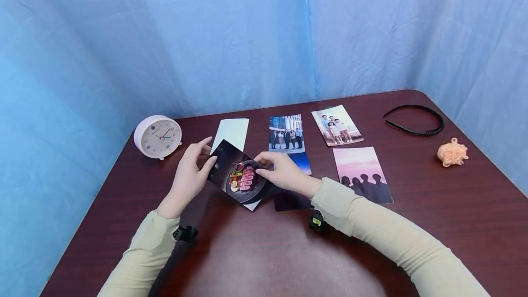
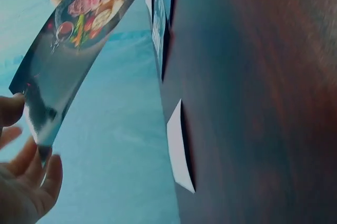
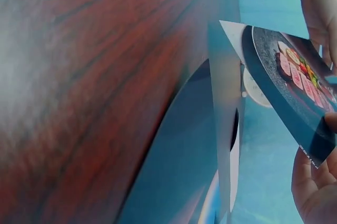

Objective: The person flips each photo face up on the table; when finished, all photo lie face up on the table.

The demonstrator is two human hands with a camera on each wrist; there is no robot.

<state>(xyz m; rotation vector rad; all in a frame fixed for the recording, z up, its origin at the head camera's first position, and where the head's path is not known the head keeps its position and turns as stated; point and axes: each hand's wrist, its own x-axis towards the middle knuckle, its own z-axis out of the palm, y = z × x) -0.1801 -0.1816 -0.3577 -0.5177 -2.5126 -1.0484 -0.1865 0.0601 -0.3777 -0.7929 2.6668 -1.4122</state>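
A photo of sliced steak on a dark plate (image 1: pixel 246 178) is held tilted above the table in the head view. My left hand (image 1: pixel 190 171) holds its left corner between thumb and fingers. My right hand (image 1: pixel 284 171) pinches the right edge, thumb on the printed side. In the right wrist view, a pale sheet (image 3: pixel 224 119) hangs edge-on beside the steak photo (image 3: pixel 303 77); whether it is a second photo I cannot tell. Just behind my left hand lies a white, blank-looking card (image 1: pixel 233 131). Partly under my right forearm are a dark blue photo (image 1: pixel 292 200) and a business-group photo (image 1: pixel 286 134).
A family photo (image 1: pixel 337 125) and a pink-sky silhouette photo (image 1: pixel 363 173) lie to the right. Farther right are a black headband (image 1: pixel 437 123) and a peach scrunchie-like bundle (image 1: pixel 452 153). A white alarm clock (image 1: pixel 158 137) stands at the left; blue curtains (image 1: pixel 231 35) hang behind the table.
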